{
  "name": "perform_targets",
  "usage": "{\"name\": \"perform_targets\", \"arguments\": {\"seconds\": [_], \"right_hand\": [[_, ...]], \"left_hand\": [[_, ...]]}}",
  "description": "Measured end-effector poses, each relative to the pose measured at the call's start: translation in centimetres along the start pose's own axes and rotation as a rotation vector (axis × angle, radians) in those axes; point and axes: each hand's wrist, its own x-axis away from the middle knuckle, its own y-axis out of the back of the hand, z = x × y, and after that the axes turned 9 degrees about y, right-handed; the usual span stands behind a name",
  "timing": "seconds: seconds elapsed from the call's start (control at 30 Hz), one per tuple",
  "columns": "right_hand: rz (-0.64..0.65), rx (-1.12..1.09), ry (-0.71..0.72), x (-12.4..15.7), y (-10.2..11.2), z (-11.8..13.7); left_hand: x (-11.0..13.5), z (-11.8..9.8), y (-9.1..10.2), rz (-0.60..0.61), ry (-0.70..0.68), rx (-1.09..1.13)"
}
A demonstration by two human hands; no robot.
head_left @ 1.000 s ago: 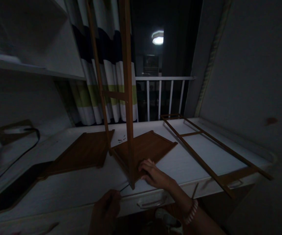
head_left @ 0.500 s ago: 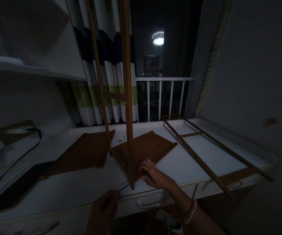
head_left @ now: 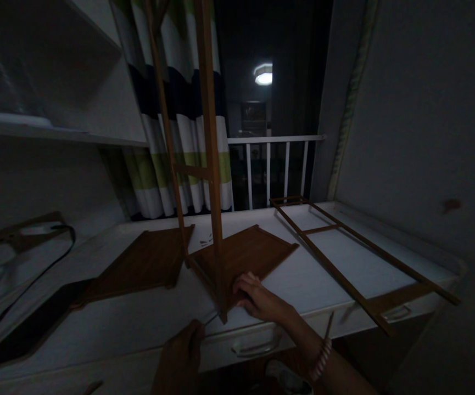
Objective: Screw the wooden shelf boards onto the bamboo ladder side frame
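My left hand (head_left: 183, 348) is closed on a thin rod-like tool (head_left: 211, 318). The tool's tip reaches the bottom corner of an upright wooden frame (head_left: 216, 219); too little of it shows to tell its kind. My right hand (head_left: 257, 296), with a beaded bracelet at the wrist, has curled fingers gripping a brown wooden panel (head_left: 257, 245) near that corner. This panel lies on the white desk and meets the frame along its left edge. Its near corner is partly hidden by the hand. Several small loose fasteners (head_left: 206, 240) lie behind the frame.
A second wooden panel (head_left: 138, 266) lies on the left, beside a dark flat board (head_left: 35, 321). At the right, another wooden frame (head_left: 323, 255) overhangs the front edge of the desk (head_left: 171, 312). A power strip (head_left: 18, 238) with a black cord is at far left; shelves hang above.
The view has tilted up slightly. My left hand stays low with the tool at the frame's corner, its knuckles turned a little. The right hand keeps its place on the panel.
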Motion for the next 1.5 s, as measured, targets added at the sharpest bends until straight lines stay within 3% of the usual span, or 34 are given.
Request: {"name": "perform_targets", "arguments": {"seconds": [0.1,0.3,0.5,0.63,0.73,0.9,1.1,1.23,1.4,1.5], "right_hand": [[-0.002,0.002,0.003,0.0,0.0,-0.1],[-0.003,0.010,0.004,0.0,-0.1,-0.1],[-0.002,0.004,0.008,-0.1,0.1,0.1],[-0.003,0.003,0.008,-0.1,0.1,0.1],[-0.002,0.002,0.004,0.0,0.1,0.0],[-0.007,0.015,0.001,0.0,0.1,0.1],[-0.005,0.003,0.010,0.0,0.3,0.3],[-0.005,0.007,0.013,0.0,0.3,0.2],[-0.016,0.011,0.017,-0.1,0.1,0.0],[-0.008,0.013,0.007,0.0,0.1,0.0]], "left_hand": [[-0.3,-0.2,0.3,0.071,0.017,0.078],[-0.4,0.0,-0.5,0.193,0.244,0.321],[0.0,0.3,0.2,0.028,-0.054,0.049],[0.0,1.7,-0.2,-0.112,-0.192,0.020],[0.1,2.6,-0.8,-0.179,-0.198,0.008],[0.4,2.5,-0.8,-0.183,-0.185,0.045],[0.6,1.4,-0.5,-0.164,0.032,0.140],[0.7,1.4,-0.3,-0.081,0.094,0.158],[1.0,1.9,-0.4,-0.111,-0.051,0.217],[1.2,1.4,-0.3,-0.055,-0.083,0.263]]}}
